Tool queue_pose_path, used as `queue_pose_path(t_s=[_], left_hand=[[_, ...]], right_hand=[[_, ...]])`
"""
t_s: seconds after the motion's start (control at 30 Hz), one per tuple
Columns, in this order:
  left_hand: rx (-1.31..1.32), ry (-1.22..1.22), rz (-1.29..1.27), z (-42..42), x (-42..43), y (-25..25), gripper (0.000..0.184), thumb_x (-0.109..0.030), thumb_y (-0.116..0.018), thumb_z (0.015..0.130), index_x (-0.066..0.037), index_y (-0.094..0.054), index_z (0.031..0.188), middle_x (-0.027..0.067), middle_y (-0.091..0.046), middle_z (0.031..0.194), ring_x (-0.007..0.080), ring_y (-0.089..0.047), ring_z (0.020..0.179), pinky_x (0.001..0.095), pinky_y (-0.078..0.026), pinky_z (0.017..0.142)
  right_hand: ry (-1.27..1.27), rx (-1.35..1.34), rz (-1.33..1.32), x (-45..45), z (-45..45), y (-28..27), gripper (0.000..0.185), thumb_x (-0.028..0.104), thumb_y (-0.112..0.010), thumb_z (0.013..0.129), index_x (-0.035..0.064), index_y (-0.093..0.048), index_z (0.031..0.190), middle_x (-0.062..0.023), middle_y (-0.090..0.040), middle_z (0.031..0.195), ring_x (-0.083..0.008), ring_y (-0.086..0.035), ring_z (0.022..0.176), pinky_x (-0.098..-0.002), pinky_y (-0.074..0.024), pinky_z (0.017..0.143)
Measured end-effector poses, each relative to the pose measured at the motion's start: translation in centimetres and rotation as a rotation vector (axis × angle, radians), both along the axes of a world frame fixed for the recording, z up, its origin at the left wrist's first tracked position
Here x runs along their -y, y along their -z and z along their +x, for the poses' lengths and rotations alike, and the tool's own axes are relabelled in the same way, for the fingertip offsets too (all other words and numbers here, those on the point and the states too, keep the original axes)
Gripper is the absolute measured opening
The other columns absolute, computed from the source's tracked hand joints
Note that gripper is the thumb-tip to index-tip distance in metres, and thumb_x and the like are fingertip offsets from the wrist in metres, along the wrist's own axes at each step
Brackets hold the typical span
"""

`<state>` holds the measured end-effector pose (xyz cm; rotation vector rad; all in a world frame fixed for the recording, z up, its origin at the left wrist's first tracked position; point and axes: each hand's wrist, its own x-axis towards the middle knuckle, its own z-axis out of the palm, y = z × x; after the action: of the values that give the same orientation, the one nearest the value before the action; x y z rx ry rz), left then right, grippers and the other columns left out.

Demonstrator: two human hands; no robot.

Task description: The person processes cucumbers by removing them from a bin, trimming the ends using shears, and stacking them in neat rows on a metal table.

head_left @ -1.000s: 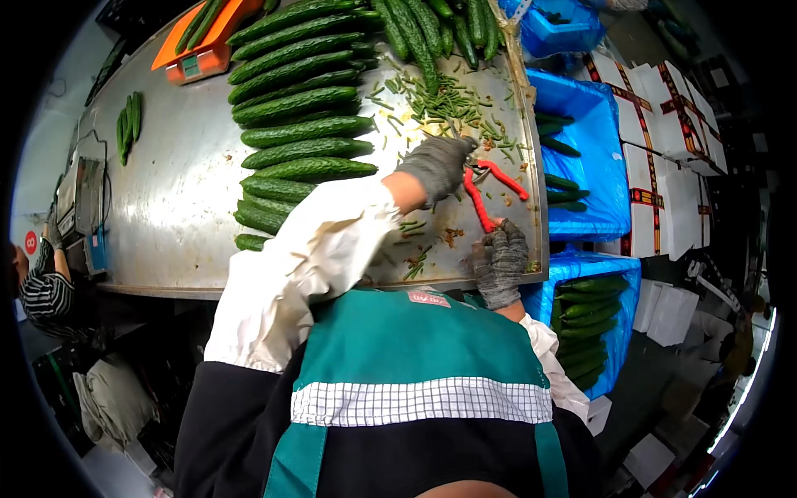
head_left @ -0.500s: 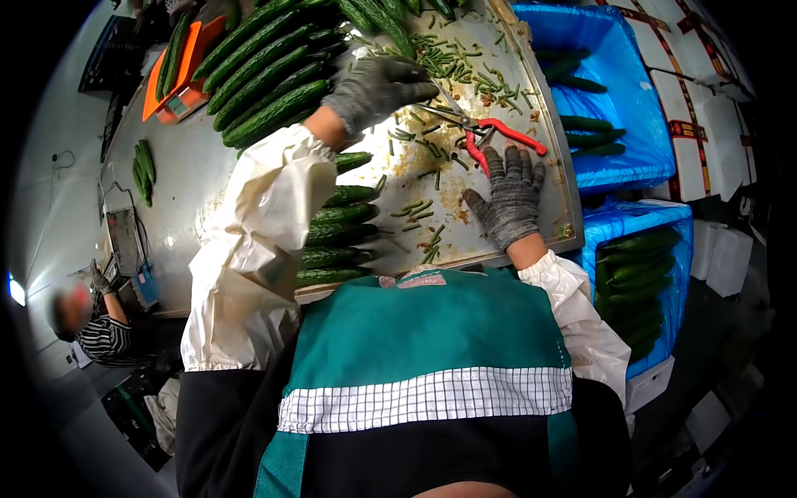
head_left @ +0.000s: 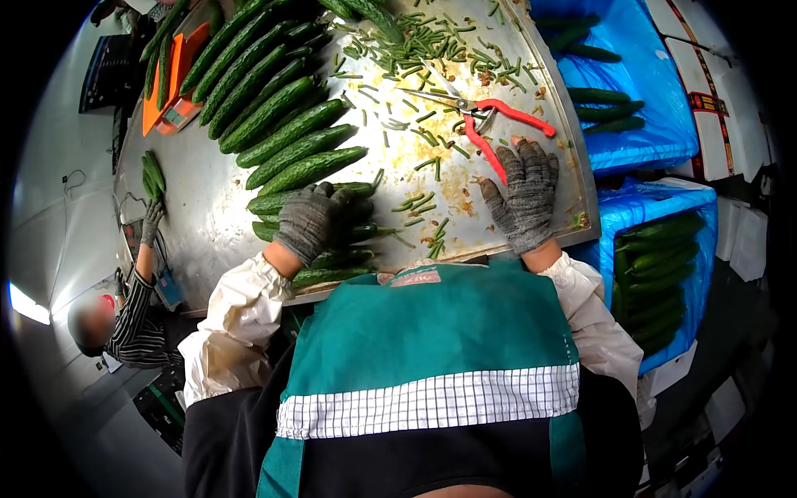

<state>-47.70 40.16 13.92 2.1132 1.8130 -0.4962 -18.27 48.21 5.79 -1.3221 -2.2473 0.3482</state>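
My left hand (head_left: 311, 220), in a grey knitted glove, lies over the near cucumbers with its fingers curled round one cucumber (head_left: 270, 202); its fingertips are partly hidden. Beyond it, a row of long green cucumbers (head_left: 295, 137) lies side by side on the metal table. My right hand (head_left: 525, 195), gloved alike, rests flat on the table with fingers apart. Just above its fingers lie red-handled pruning shears (head_left: 477, 112), blades spread and pointing left; no hand holds them. Short cut green stem ends (head_left: 427, 207) are scattered between my hands and around the shears.
To the right stand two blue-lined boxes with cucumbers, an upper one (head_left: 677, 141) and a lower one (head_left: 610, 217). An orange scale (head_left: 178, 100) holds cucumbers at the far left. Across the table, a co-worker's gloved hand (head_left: 150, 222) touches a small cucumber bundle (head_left: 153, 176).
My left hand has come back toward me from beside the shears onto the near cucumbers. More cucumbers now show in the row's middle. A co-worker's hand has reached the small bundle.
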Motion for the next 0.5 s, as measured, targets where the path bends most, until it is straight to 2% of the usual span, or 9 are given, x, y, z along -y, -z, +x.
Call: queue_pose_path(t_s=[0.07,0.17,0.23,0.27,0.33,0.5], left_hand=[[0.025,0.020,0.040,0.0,1.0,-0.1,0.040,-0.043,-0.057,0.076,-0.015,-0.058,0.104,0.0129,-0.055,0.096,0.0299,-0.056,0.083,0.0403,-0.047,0.069],[0.055,0.068,0.161,1.5,1.0,-0.5,0.036,-0.036,-0.061,0.075,-0.021,-0.058,0.107,0.0111,-0.058,0.090,0.0295,-0.057,0.080,0.0413,-0.047,0.063],[-0.046,-0.057,-0.011,2.3,0.6,-0.3,0.034,-0.038,-0.059,0.075,-0.020,-0.059,0.103,0.0133,-0.057,0.089,0.0302,-0.057,0.080,0.0420,-0.047,0.063],[-0.045,-0.053,-0.011,2.9,0.2,-0.3,0.034,-0.038,-0.059,0.075,-0.020,-0.059,0.103,0.0133,-0.057,0.089,0.0302,-0.057,0.080,0.0420,-0.047,0.063],[-0.217,-0.049,-0.158,3.7,-0.7,-0.1,0.033,-0.040,-0.058,0.076,-0.018,-0.061,0.100,0.0152,-0.056,0.087,0.0301,-0.057,0.079,0.0420,-0.047,0.064],[-0.251,-0.097,-0.154,4.1,-1.5,1.9,0.034,-0.043,-0.057,0.075,-0.010,-0.064,0.082,0.0165,-0.058,0.085,0.0316,-0.059,0.076,0.0417,-0.047,0.065]], right_hand=[[-0.008,-0.002,-0.010,0.0,-0.1,0.0,0.047,0.032,-0.061,0.071,0.0087,-0.052,0.112,-0.0133,-0.045,0.121,-0.0319,-0.037,0.116,-0.0541,-0.0212,0.097],[-0.016,-0.011,-0.010,-0.1,-0.1,0.0,0.047,0.032,-0.061,0.072,0.0086,-0.052,0.112,-0.0131,-0.045,0.121,-0.0320,-0.037,0.116,-0.0536,-0.0211,0.098],[-0.011,-0.010,-0.010,-0.1,0.0,-0.2,0.046,0.032,-0.061,0.072,0.0086,-0.053,0.111,-0.0131,-0.046,0.120,-0.0318,-0.038,0.115,-0.0531,-0.0213,0.098],[-0.007,-0.009,-0.010,-0.1,0.0,-0.2,0.046,0.032,-0.061,0.072,0.0086,-0.053,0.111,-0.0131,-0.046,0.120,-0.0318,-0.038,0.115,-0.0531,-0.0213,0.098],[-0.003,-0.005,-0.019,-0.1,0.0,-0.1,0.043,0.032,-0.060,0.073,0.0082,-0.055,0.108,-0.0132,-0.046,0.120,-0.0312,-0.038,0.115,-0.0521,-0.0214,0.098],[0.012,-0.015,-0.020,-0.2,0.0,0.0,0.041,0.032,-0.060,0.073,0.0067,-0.057,0.105,-0.0131,-0.047,0.119,-0.0303,-0.039,0.114,-0.0510,-0.0214,0.099]])
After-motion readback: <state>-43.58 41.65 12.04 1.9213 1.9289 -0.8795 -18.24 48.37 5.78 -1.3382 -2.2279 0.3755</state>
